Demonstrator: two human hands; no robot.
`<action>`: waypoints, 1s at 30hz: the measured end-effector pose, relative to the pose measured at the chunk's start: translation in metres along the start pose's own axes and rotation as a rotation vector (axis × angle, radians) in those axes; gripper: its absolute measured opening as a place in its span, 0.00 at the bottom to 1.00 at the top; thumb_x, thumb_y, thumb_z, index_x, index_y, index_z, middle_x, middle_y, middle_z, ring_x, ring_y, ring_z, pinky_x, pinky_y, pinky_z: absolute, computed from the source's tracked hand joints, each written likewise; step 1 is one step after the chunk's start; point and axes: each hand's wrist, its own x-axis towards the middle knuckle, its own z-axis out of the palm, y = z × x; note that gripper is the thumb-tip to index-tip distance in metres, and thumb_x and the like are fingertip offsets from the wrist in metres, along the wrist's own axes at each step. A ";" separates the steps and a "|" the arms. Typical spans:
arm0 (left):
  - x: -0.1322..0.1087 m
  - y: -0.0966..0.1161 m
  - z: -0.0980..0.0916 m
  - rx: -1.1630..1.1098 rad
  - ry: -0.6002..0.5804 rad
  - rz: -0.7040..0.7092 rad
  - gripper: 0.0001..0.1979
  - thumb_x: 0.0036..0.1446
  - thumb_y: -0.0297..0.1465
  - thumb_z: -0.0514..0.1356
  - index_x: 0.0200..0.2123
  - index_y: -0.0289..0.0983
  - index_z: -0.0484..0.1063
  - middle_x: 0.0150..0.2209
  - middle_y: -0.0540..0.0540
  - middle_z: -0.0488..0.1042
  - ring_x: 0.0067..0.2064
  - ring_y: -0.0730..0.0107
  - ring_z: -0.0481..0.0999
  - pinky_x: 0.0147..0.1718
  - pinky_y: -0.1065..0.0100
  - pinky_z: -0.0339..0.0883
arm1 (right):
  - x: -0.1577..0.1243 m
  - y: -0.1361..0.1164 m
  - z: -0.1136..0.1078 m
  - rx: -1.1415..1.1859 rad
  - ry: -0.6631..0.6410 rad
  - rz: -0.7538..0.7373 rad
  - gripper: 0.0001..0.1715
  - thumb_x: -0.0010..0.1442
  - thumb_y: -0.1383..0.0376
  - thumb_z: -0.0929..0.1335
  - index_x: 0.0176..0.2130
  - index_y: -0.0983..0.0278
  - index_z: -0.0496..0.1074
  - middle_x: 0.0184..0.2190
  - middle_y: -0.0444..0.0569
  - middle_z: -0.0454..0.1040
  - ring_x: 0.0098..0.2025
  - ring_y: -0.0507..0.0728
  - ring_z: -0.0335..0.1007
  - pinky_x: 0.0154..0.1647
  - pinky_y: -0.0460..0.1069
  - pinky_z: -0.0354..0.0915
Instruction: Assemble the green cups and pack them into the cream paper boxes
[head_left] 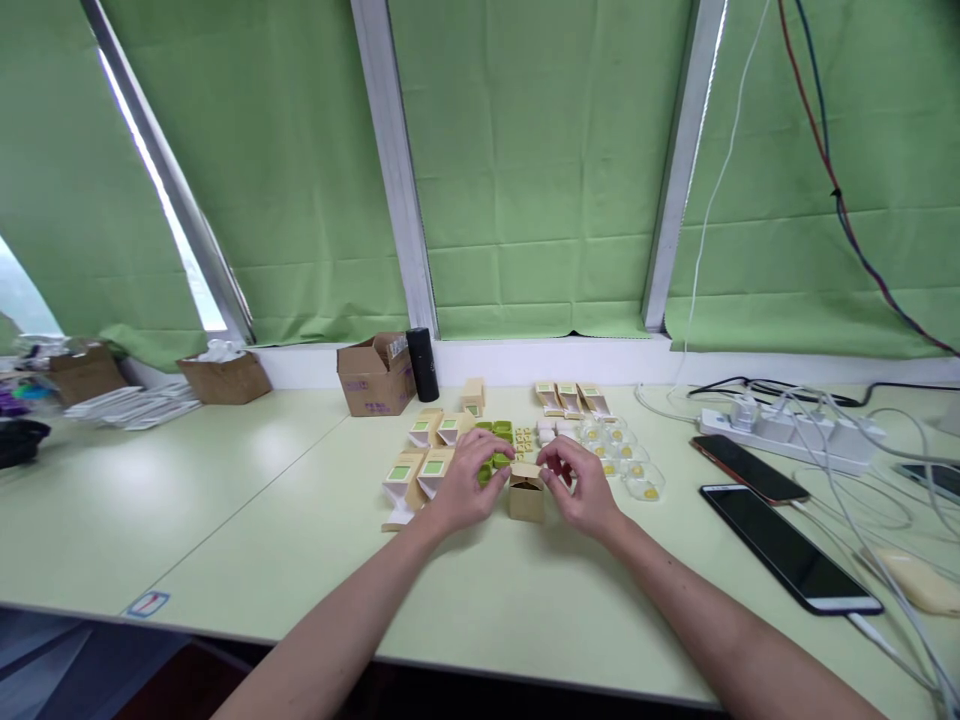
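A small kraft cardboard box (526,502) stands upright on the table in front of me, its top flap partly raised. My left hand (471,482) pinches the upper left side of this box, and my right hand (579,484) grips its upper right edge. Just behind my left fingers are green square pieces (495,428), partly hidden. Small yellow pieces (523,440) and white rounded pieces (555,430) lie beyond the box. To the right sit clear plastic shells with yellow centres (634,470). Opened small boxes with green labels (405,478) stand left of my left hand.
More small boxes (571,400) stand at the back. A brown carton (376,376) and black cylinder (423,366) are by the wall. Two phones (787,545), a white power strip (787,438) and tangled cables occupy the right side. Papers (135,405) lie far left.
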 end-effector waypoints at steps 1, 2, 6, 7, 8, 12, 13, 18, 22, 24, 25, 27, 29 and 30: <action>0.000 -0.001 0.001 0.016 0.004 0.008 0.05 0.65 0.30 0.61 0.44 0.40 0.76 0.42 0.43 0.80 0.49 0.54 0.74 0.51 0.52 0.67 | 0.000 0.000 0.000 -0.017 -0.007 -0.023 0.03 0.62 0.67 0.68 0.38 0.60 0.71 0.31 0.45 0.69 0.31 0.55 0.65 0.30 0.50 0.59; -0.001 -0.001 0.001 0.029 0.004 0.016 0.04 0.65 0.30 0.61 0.43 0.40 0.75 0.41 0.43 0.80 0.48 0.54 0.73 0.51 0.52 0.67 | -0.001 0.000 -0.001 -0.036 -0.013 -0.044 0.03 0.62 0.68 0.68 0.38 0.60 0.71 0.31 0.45 0.69 0.31 0.56 0.65 0.31 0.50 0.59; -0.003 -0.001 0.002 0.062 0.003 0.049 0.02 0.65 0.30 0.61 0.41 0.40 0.74 0.39 0.44 0.79 0.47 0.55 0.73 0.50 0.52 0.66 | -0.001 0.001 -0.003 -0.120 -0.033 -0.105 0.05 0.61 0.70 0.68 0.38 0.60 0.70 0.31 0.45 0.70 0.32 0.55 0.65 0.32 0.50 0.58; -0.004 -0.001 0.001 0.071 -0.001 0.057 0.02 0.64 0.30 0.61 0.40 0.40 0.73 0.39 0.44 0.79 0.47 0.55 0.72 0.49 0.53 0.65 | -0.001 0.000 -0.003 -0.138 -0.039 -0.117 0.06 0.61 0.70 0.68 0.38 0.60 0.69 0.31 0.45 0.70 0.32 0.56 0.66 0.32 0.50 0.58; -0.004 -0.001 0.001 0.081 -0.005 0.064 0.02 0.64 0.29 0.60 0.40 0.40 0.73 0.39 0.44 0.78 0.46 0.55 0.72 0.49 0.53 0.65 | -0.001 0.000 -0.004 -0.155 -0.047 -0.127 0.06 0.60 0.70 0.68 0.38 0.60 0.69 0.31 0.45 0.70 0.32 0.56 0.66 0.32 0.50 0.58; -0.005 0.000 0.001 0.120 -0.027 0.083 0.02 0.64 0.28 0.60 0.39 0.39 0.72 0.38 0.43 0.77 0.46 0.56 0.71 0.48 0.53 0.64 | -0.001 -0.002 -0.005 -0.205 -0.077 -0.155 0.08 0.59 0.71 0.67 0.38 0.59 0.68 0.32 0.46 0.71 0.33 0.57 0.67 0.33 0.51 0.58; -0.006 0.000 0.001 0.123 -0.030 0.086 0.02 0.63 0.28 0.60 0.39 0.39 0.72 0.38 0.44 0.77 0.46 0.56 0.71 0.48 0.53 0.64 | -0.001 -0.003 -0.005 -0.209 -0.081 -0.158 0.08 0.59 0.72 0.67 0.38 0.59 0.68 0.32 0.47 0.71 0.33 0.57 0.67 0.33 0.51 0.58; -0.007 -0.001 0.002 0.145 -0.043 0.082 0.02 0.62 0.27 0.60 0.37 0.40 0.72 0.36 0.44 0.76 0.44 0.56 0.71 0.46 0.54 0.63 | -0.001 -0.003 -0.005 -0.214 -0.093 -0.168 0.08 0.58 0.72 0.67 0.37 0.59 0.68 0.30 0.46 0.71 0.32 0.57 0.66 0.33 0.51 0.58; -0.007 0.000 0.002 0.152 -0.045 0.080 0.02 0.62 0.27 0.61 0.36 0.40 0.72 0.34 0.45 0.76 0.42 0.57 0.70 0.46 0.54 0.62 | 0.000 -0.003 -0.005 -0.212 -0.089 -0.201 0.07 0.58 0.72 0.67 0.36 0.59 0.68 0.29 0.45 0.70 0.31 0.57 0.65 0.32 0.51 0.57; -0.007 0.000 0.002 0.151 -0.043 0.082 0.02 0.62 0.27 0.61 0.36 0.40 0.72 0.33 0.46 0.75 0.41 0.58 0.70 0.45 0.55 0.62 | 0.000 -0.003 -0.005 -0.213 -0.080 -0.210 0.07 0.58 0.72 0.67 0.36 0.59 0.68 0.28 0.45 0.70 0.30 0.56 0.64 0.32 0.51 0.57; -0.007 0.000 0.002 0.151 -0.043 0.084 0.03 0.62 0.27 0.61 0.35 0.40 0.72 0.32 0.46 0.75 0.41 0.58 0.70 0.45 0.55 0.62 | 0.000 -0.003 -0.005 -0.215 -0.076 -0.212 0.07 0.58 0.72 0.67 0.35 0.59 0.68 0.27 0.45 0.70 0.30 0.56 0.64 0.32 0.51 0.57; -0.007 -0.001 0.002 0.151 -0.037 0.090 0.03 0.62 0.27 0.61 0.35 0.40 0.71 0.31 0.47 0.74 0.40 0.59 0.70 0.45 0.55 0.62 | -0.001 -0.003 -0.005 -0.218 -0.071 -0.213 0.07 0.58 0.72 0.67 0.35 0.60 0.67 0.27 0.45 0.70 0.29 0.56 0.64 0.31 0.51 0.56; -0.007 -0.001 0.002 0.152 -0.033 0.093 0.03 0.62 0.27 0.60 0.34 0.40 0.71 0.31 0.47 0.74 0.39 0.59 0.70 0.45 0.55 0.62 | -0.001 -0.004 -0.004 -0.221 -0.074 -0.213 0.07 0.58 0.72 0.67 0.34 0.60 0.67 0.27 0.45 0.70 0.29 0.55 0.64 0.31 0.51 0.56; -0.007 -0.001 0.002 0.154 -0.031 0.092 0.03 0.62 0.27 0.60 0.34 0.40 0.71 0.30 0.47 0.74 0.39 0.59 0.70 0.45 0.54 0.62 | -0.001 -0.004 -0.004 -0.222 -0.076 -0.211 0.07 0.58 0.72 0.67 0.34 0.60 0.67 0.27 0.45 0.70 0.29 0.55 0.64 0.31 0.51 0.56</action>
